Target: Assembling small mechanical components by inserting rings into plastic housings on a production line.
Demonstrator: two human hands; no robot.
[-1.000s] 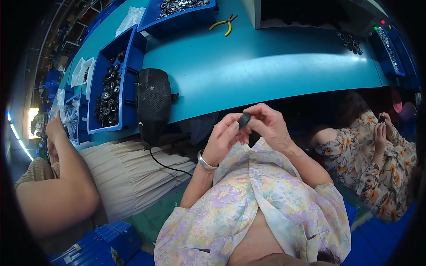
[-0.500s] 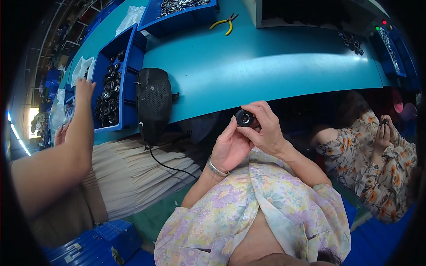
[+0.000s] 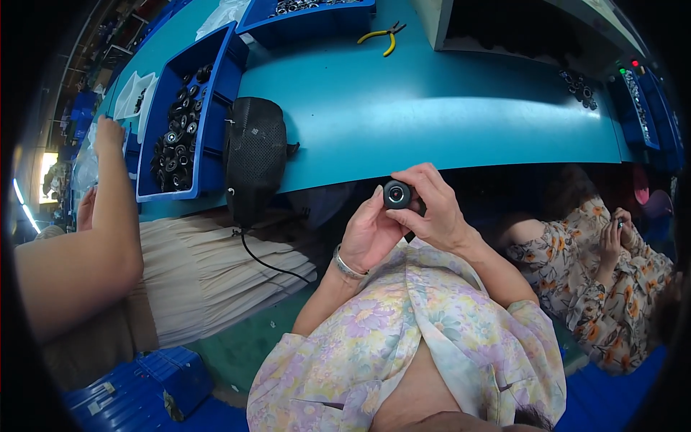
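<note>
In front of my chest, my right hand (image 3: 437, 210) pinches a small round black part (image 3: 396, 195) with a silver ring in its face. Thumb and forefinger press it from below and above, its ringed face turned up toward me. My left hand (image 3: 368, 234) is beside it, palm showing and thumb stretched up at the part's left side; whether the thumb touches it is hard to tell. The left fingers run behind my right thumb and are partly hidden. A small dark bit (image 3: 409, 236) shows under my right hand, too little to name.
A blue bin (image 3: 194, 144) of black round parts stands left on the teal table (image 3: 432, 119), beside a black mesh-covered object (image 3: 255, 155) with a cord. Yellow-handled pliers (image 3: 385, 37) lie farther back. Co-workers sit either side: a forearm (image 3: 119, 209) left, hands (image 3: 615, 234) right.
The round part has tipped so its ringed face shows more fully. My hands stay nearly in place; the view has shifted slightly. The left co-worker's hand has moved away from the white tray.
</note>
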